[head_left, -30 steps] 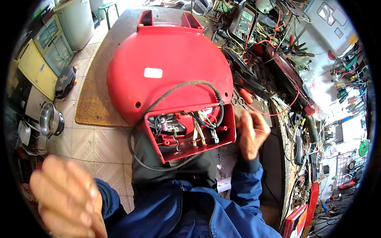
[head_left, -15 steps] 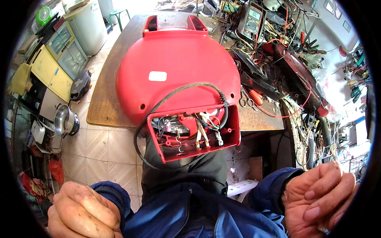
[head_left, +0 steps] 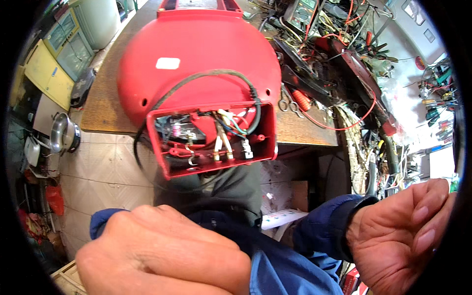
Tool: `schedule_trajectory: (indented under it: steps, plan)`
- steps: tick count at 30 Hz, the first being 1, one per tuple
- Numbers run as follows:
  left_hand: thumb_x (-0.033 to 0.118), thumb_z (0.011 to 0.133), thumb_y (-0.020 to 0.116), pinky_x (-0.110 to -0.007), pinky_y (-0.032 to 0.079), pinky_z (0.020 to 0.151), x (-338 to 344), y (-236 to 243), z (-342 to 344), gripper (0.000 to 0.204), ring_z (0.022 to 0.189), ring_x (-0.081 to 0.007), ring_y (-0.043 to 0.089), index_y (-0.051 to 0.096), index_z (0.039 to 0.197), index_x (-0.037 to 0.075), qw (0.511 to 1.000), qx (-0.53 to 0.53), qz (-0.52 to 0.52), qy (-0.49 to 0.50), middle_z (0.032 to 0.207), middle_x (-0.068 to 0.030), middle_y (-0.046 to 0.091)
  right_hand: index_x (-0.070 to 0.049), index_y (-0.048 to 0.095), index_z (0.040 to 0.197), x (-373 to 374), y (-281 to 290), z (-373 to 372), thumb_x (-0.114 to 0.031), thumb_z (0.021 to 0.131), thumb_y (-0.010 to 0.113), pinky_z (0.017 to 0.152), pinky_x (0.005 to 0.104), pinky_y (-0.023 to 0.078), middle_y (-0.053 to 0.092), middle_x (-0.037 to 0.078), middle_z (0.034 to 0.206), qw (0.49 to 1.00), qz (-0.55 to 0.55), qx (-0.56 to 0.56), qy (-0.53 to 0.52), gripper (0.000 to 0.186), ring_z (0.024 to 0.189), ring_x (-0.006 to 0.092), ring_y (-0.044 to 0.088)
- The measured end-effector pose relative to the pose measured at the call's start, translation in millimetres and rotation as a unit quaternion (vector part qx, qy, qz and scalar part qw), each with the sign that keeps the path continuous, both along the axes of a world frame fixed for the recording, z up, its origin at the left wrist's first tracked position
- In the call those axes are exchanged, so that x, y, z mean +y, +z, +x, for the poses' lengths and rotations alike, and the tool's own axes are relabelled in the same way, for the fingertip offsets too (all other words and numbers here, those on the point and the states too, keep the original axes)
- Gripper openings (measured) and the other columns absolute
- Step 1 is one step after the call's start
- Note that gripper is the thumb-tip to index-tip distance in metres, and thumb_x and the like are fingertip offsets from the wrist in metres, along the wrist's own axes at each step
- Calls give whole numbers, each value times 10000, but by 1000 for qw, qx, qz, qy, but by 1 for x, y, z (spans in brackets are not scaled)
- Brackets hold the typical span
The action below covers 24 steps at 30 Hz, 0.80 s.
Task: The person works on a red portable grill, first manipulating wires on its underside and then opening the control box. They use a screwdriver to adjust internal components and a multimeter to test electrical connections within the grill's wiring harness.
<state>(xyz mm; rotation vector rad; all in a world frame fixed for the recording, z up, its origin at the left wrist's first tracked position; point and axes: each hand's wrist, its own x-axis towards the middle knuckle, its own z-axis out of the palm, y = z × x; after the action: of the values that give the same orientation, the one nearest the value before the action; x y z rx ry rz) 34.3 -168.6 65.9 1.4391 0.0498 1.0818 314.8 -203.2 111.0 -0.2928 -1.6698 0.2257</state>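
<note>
My left hand (head_left: 162, 250) is closed, its back facing up low in front of my jacket; its fingertips are hidden, so whatever it may hold does not show. At the right edge, my right hand (head_left: 400, 238) has its fingers curled in, with the thumb out of sight and anything between them too hard to make out. Neither hand touches the round red housing (head_left: 211, 49), which rests on the table. Its open rectangular box (head_left: 167, 172) overhangs the near edge, exposing wires with pale connectors (head_left: 223, 147). A black cord (head_left: 196, 76) loops from the box.
The wooden table (head_left: 101, 98) has scissors (head_left: 291, 104), an orange-red handled tool (head_left: 301, 100) and a multimeter (head_left: 301, 14) on its right side, among tangled wires and parts. Steel pan (head_left: 63, 132) and yellow cabinet (head_left: 49, 73) stand at the left.
My left hand has moved right and up, in front of my jacket. The right hand has turned slightly, showing more palm. The view has shifted, so the housing and table appear higher and further left.
</note>
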Motion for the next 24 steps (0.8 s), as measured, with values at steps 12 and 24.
schedule_trajectory:
  steps: [12, 24]
  plan:
    - [74, 916, 742, -315, 378, 379, 11, 11, 4, 381, 419, -199, 531, 545, 591, 46, 991, 58, -82, -88, 606, -122, 595, -126, 636, 1049, 9, -4, 6, -238, 1019, 669, 617, 310, 379, 551, -7, 803, 1000, -4, 2, 0, 121, 697, 124, 468]
    - [51, 848, 818, -309, 364, 382, 21, 27, 3, 318, 446, -208, 546, 588, 631, 18, 978, 100, -72, -168, 652, -98, 593, -119, 636, 1083, 7, -8, 7, -222, 1026, 648, 616, 302, 381, 562, 0, 807, 1000, 0, 10, -8, 118, 699, 122, 469]
